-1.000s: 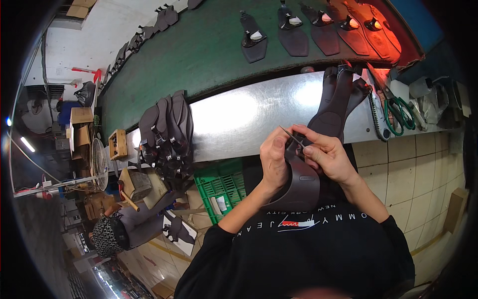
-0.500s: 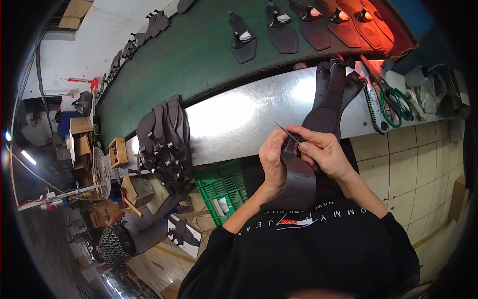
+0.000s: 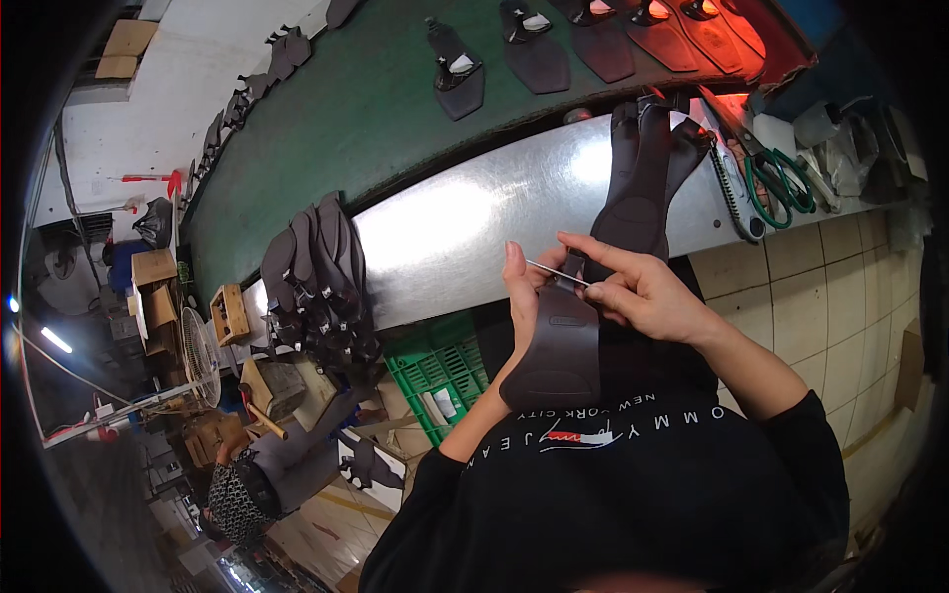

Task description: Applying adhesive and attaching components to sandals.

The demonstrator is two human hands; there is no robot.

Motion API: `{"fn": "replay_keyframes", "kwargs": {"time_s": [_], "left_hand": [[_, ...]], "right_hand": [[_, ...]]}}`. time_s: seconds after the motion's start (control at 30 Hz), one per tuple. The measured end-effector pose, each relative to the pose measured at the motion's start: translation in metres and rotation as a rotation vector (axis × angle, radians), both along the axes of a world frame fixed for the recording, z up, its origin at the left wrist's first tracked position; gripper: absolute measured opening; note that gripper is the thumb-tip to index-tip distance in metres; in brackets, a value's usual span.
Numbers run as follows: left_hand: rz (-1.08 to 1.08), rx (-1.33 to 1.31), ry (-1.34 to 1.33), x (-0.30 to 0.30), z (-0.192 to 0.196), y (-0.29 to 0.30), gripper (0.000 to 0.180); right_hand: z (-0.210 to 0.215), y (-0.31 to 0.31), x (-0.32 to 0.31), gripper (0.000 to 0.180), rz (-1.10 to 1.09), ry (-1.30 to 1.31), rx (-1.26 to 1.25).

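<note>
In front of my chest, my left hand (image 3: 524, 311) is closed on a dark brown insole (image 3: 554, 361), a sandal's footbed with its broad end toward me. My right hand (image 3: 638, 296) pinches a thin metal tool (image 3: 554, 271), slim like an awl, lying across the narrow end of the insole. My left thumb points up beside the tool's tip. Fingers hide what the tool touches. Just beyond my hands, more dark brown insoles (image 3: 633, 222) lie overlapped on the metal bench (image 3: 445, 227). A pile of dark sandal pieces (image 3: 316, 262) rests on its left end.
Beyond the bench runs a green conveyor belt (image 3: 356, 128) carrying spaced sandals (image 3: 460, 84), reddish-lit at the right. Green-handled scissors (image 3: 781, 188) and a cutter (image 3: 736, 193) lie at right. Below are a green crate (image 3: 435, 371), a fan (image 3: 201, 356) and a hammer (image 3: 265, 415). Another person (image 3: 237, 499) is at lower left.
The metal tool has turned from steeply slanted to nearly level across the insole. My left thumb has lifted upright, and the insole has shifted slightly left in the picture.
</note>
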State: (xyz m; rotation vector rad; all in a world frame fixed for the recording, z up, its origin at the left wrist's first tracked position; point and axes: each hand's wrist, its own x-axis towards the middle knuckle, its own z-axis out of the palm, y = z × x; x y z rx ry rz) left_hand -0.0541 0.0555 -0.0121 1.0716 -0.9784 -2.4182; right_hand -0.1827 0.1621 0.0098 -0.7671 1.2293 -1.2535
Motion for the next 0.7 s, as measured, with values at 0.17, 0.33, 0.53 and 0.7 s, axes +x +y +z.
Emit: {"fn": "replay_keyframes", "kwargs": {"time_s": [0.17,0.33,0.53,0.7], "left_hand": [[-0.035,0.08,-0.13,0.002,0.0,0.001,0.084],[0.024,0.056,-0.125,0.004,-0.016,0.008,0.075],[0.001,-0.043,-0.081,0.011,-0.043,0.003,0.064],[0.004,-0.1,-0.033,0.009,-0.052,0.002,0.06]], "right_hand": [[-0.01,0.004,0.002,0.05,-0.029,-0.038,-0.019],[-0.019,0.003,0.003,0.044,-0.074,-0.048,0.03],[-0.026,0.001,0.004,0.042,-0.088,-0.142,0.025],[-0.026,-0.002,0.003,0.042,-0.111,-0.225,0.062]]}}
